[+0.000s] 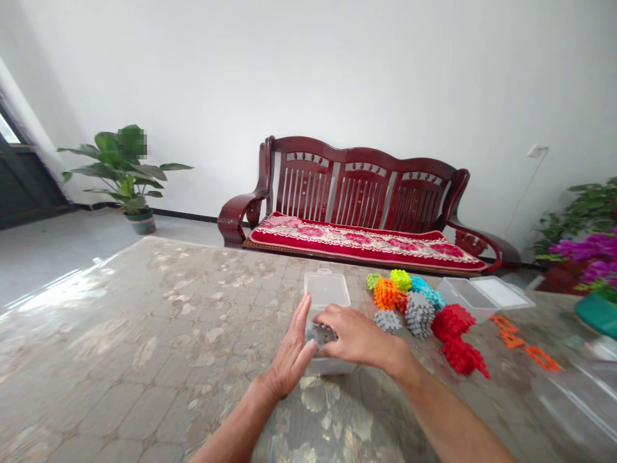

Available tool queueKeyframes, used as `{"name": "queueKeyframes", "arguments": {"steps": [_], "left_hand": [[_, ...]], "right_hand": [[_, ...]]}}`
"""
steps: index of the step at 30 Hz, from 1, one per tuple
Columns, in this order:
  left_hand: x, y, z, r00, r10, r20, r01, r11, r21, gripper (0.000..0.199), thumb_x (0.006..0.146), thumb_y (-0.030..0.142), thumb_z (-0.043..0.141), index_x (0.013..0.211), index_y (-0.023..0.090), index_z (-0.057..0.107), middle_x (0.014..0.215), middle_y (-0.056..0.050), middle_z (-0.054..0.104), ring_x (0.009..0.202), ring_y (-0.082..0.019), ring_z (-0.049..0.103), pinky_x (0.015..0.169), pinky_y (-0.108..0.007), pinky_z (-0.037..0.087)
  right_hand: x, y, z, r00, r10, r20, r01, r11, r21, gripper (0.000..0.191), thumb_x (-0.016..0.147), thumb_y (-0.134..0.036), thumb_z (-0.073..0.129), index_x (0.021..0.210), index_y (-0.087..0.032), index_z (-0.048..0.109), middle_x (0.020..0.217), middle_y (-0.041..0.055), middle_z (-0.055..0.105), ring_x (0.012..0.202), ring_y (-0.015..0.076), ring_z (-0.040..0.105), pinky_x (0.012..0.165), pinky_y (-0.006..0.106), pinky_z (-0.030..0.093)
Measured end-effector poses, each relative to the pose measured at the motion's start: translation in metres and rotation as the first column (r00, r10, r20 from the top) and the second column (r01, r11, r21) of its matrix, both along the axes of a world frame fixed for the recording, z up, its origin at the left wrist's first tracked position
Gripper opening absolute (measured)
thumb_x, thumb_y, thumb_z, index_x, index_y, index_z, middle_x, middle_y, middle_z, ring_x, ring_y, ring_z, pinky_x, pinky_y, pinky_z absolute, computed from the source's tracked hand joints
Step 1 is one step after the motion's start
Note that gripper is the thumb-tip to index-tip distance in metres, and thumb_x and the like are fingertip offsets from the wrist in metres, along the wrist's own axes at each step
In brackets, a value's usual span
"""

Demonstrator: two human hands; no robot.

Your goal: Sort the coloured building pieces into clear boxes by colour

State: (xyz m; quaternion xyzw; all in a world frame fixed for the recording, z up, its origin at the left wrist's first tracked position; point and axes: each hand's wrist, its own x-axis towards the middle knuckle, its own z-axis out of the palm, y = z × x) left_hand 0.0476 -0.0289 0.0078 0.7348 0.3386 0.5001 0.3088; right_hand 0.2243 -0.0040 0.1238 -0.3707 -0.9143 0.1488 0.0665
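Observation:
A clear plastic box [330,366] stands near the table's front middle, its lid [326,289] folded back behind it. Grey pieces [322,334] are inside. My left hand [294,347] rests along the box's left side, fingers stretched out and thumb apart, holding nothing. My right hand [354,334] reaches over the box from the right, its curled fingers around the grey pieces. The box's right part is hidden beneath that hand.
Right of the box lie stacks of orange [386,294], grey [419,315], blue [428,292] and red pieces [453,323]. Behind them is another open box [465,297]. Orange pieces [542,357] and clear containers [578,399] lie farther right. A wooden bench [361,173] stands beyond the table [120,334].

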Motion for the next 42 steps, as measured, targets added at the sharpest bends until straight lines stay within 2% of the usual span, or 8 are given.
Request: {"name": "queueKeyframes", "arguments": {"steps": [4,9,14,20,30,35,39,42], "left_hand": [[0.000,-0.001,0.000,1.000,-0.001,0.008,0.001,1.000,-0.010,0.071,0.102,0.053,0.034,0.159,0.025,0.002,0.168,-0.007,0.000,0.154,-0.029,0.002,0.125,-0.049,0.006],[0.000,-0.002,0.004,1.000,0.001,0.013,-0.001,1.000,0.004,0.072,0.101,0.055,0.034,0.159,0.025,0.004,0.168,-0.007,0.001,0.154,-0.030,0.004,0.125,-0.049,0.005],[0.000,-0.001,0.004,1.000,-0.001,0.012,0.001,1.000,0.005,0.072,0.101,0.054,0.034,0.159,0.025,0.005,0.168,-0.007,0.001,0.154,-0.031,0.003,0.125,-0.049,0.005],[0.000,0.000,0.002,1.000,0.003,0.000,-0.003,1.000,0.002,0.070,0.101,0.053,0.034,0.159,0.026,0.006,0.168,-0.007,0.002,0.154,-0.031,0.004,0.125,-0.050,0.005],[0.000,-0.001,0.004,1.000,0.004,0.007,-0.005,1.000,0.007,0.071,0.101,0.053,0.035,0.159,0.025,0.006,0.168,-0.007,0.003,0.154,-0.031,0.004,0.125,-0.050,0.005],[0.000,-0.001,0.003,1.000,0.008,0.001,-0.008,1.000,0.014,0.070,0.101,0.052,0.035,0.159,0.026,0.006,0.168,-0.007,0.004,0.153,-0.032,0.006,0.125,-0.051,0.006],[0.000,-0.001,0.004,1.000,0.008,0.001,-0.008,1.000,0.001,0.071,0.101,0.053,0.036,0.159,0.025,0.006,0.168,-0.007,0.002,0.154,-0.031,0.004,0.125,-0.051,0.005],[0.000,-0.001,0.004,1.000,0.007,-0.011,-0.007,1.000,0.010,0.070,0.102,0.052,0.035,0.159,0.026,0.004,0.168,-0.006,0.002,0.154,-0.030,0.004,0.125,-0.050,0.006]], "right_hand": [[0.005,0.006,-0.004,0.992,-0.031,-0.126,0.022,0.997,-0.076,0.024,0.081,-0.023,0.063,0.103,-0.021,0.071,0.096,0.0030,0.073,0.088,0.0182,0.065,0.076,0.026,0.046],[0.051,0.021,-0.002,0.912,-0.316,-0.262,0.330,0.944,0.010,0.033,0.083,-0.015,0.052,0.110,-0.021,0.071,0.109,0.0062,0.074,0.098,0.0201,0.067,0.089,0.032,0.049],[0.109,0.036,-0.019,0.879,-0.476,-0.024,0.476,0.874,0.096,0.044,0.077,-0.010,0.051,0.117,-0.018,0.068,0.118,0.0092,0.071,0.109,0.0247,0.064,0.096,0.038,0.047],[0.134,0.036,-0.039,0.890,-0.402,0.215,0.391,0.916,0.094,0.062,0.066,-0.001,0.053,0.126,-0.017,0.063,0.129,0.0101,0.066,0.118,0.0278,0.057,0.104,0.040,0.040],[0.137,0.040,-0.046,0.882,-0.419,0.214,0.391,0.906,0.160,0.058,0.066,-0.001,0.056,0.120,-0.019,0.066,0.121,0.0110,0.068,0.114,0.0273,0.060,0.101,0.040,0.043],[0.113,0.028,-0.014,0.900,-0.436,0.021,0.425,0.886,0.185,0.054,0.073,-0.017,0.064,0.127,-0.021,0.063,0.127,0.0107,0.066,0.119,0.0278,0.058,0.105,0.043,0.042],[0.076,0.012,0.016,0.964,-0.253,-0.082,0.261,0.959,0.108,0.060,0.075,-0.026,0.069,0.134,-0.023,0.057,0.130,0.0091,0.064,0.117,0.0247,0.059,0.102,0.038,0.045],[0.049,0.004,0.024,0.991,-0.132,-0.037,0.135,0.987,0.090,0.057,0.076,-0.027,0.070,0.132,-0.022,0.060,0.126,0.0094,0.066,0.115,0.0254,0.060,0.101,0.038,0.045]]}}
